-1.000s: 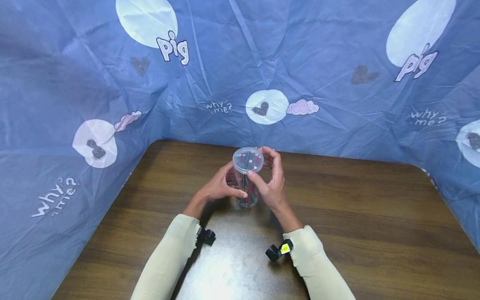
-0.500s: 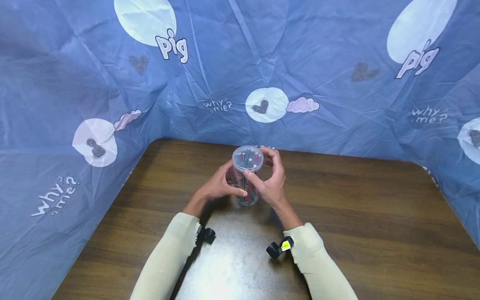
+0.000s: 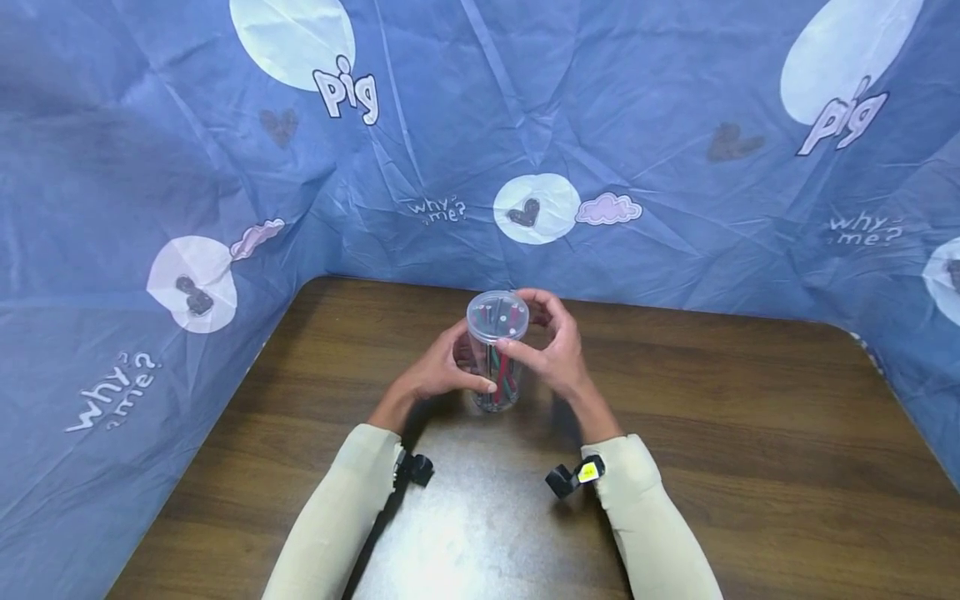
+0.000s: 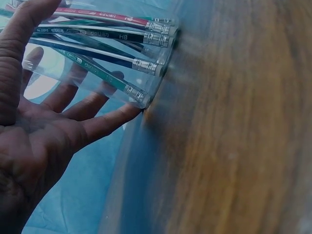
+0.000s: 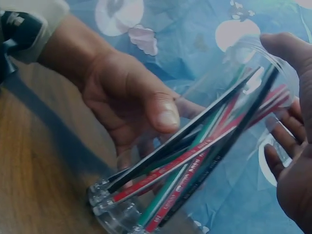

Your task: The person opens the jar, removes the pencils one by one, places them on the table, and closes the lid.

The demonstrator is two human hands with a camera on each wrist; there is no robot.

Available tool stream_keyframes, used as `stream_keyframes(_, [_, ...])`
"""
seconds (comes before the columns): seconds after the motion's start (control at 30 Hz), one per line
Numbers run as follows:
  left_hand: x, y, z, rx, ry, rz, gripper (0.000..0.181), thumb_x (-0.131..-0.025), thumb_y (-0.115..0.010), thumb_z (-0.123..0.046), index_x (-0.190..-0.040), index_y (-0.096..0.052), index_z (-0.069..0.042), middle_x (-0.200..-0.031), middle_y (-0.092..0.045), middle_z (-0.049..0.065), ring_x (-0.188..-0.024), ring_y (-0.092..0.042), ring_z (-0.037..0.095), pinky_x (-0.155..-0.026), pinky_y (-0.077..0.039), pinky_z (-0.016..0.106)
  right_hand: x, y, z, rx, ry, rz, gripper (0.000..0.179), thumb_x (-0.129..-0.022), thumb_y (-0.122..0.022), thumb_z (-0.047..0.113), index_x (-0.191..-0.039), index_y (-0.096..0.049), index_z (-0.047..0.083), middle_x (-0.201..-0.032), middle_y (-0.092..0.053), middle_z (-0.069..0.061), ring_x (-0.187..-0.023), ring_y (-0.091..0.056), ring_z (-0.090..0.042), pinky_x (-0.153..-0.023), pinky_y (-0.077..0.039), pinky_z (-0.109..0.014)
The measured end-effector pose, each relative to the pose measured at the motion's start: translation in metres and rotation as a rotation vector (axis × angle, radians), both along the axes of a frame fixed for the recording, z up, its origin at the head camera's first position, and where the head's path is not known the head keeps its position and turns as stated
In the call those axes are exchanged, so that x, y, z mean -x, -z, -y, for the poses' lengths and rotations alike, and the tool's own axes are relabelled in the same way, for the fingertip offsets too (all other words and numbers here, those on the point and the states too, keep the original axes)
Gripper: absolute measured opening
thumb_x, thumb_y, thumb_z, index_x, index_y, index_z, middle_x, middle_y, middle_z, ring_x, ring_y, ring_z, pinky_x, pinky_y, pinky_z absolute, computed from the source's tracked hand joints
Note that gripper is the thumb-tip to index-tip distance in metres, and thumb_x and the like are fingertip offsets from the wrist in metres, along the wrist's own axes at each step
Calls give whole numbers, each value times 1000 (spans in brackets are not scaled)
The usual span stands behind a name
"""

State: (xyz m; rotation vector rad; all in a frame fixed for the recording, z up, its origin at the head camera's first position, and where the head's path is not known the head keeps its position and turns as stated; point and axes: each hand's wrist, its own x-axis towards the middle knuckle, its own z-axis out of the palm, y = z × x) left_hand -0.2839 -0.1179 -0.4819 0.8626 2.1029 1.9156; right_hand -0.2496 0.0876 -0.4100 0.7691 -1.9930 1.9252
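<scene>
A clear plastic jar (image 3: 502,371) stands upright on the table, holding red, green and black pencils (image 5: 195,151). On top sits a round see-through lid (image 3: 497,315). My left hand (image 3: 438,367) wraps round the jar's body, its thumb across the near side. In the left wrist view, the fingers spread behind the jar near its base. My right hand (image 3: 558,346) grips the lid's rim, thumb at the near edge and fingers at the far side. Some fingers of both hands are hidden behind the jar in the head view.
The brown wood-grain table (image 3: 712,433) has rounded far corners. A blue printed cloth (image 3: 420,150) hangs behind it and along the sides. Black wrist cameras are strapped at both cream sleeves (image 3: 630,483).
My right hand and wrist have shifted right and turned a little round the lid, the thumb sliding right along the near rim. The left hand and the jar stay in place.
</scene>
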Motion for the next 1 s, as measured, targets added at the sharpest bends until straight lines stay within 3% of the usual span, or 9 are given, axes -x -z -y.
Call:
stream_keyframes(0.2, [1, 0, -1, -17, 14, 4, 97, -62, -85, 15, -147, -40, -4, -124, -63, 21, -108, -63, 27, -98, -52, 42, 23, 16, -10, 0, -101, 38, 63, -71, -75, -7, -129, -52, -12, -118, -61, -28, -103, -60, -13, -91, -45, -36])
stream_keyframes(0.5, [2, 2, 0, 4, 1, -8, 95, -62, -87, 14, -145, -42, -2, -120, -64, 19, -104, -64, 23, -96, -53, 39, 35, 17, -18, 19, -255, 103, 63, -72, -78, -2, -130, -52, -9, -114, -67, -6, -105, -61, -19, -93, -46, -40])
stream_keyframes(0.77, [2, 2, 0, -33, 26, 14, 93, -63, -85, 14, -144, -42, -1, -117, -66, 21, -103, -66, 26, -93, -55, 42, 44, 8, -24, 35, -388, 239, 65, -72, -80, 1, -130, -53, -5, -120, -64, -7, -113, -58, -24, -102, -44, -37])
stream_keyframes(1.0, [1, 2, 1, -24, 20, 31, 92, -63, -85, 14, -143, -42, -1, -115, -65, 22, -99, -65, 26, -90, -57, 40, 50, 12, -24, 97, -471, 286, 61, -69, -77, -1, -127, -57, 3, -121, -64, -5, -114, -57, -22, -104, -43, -34])
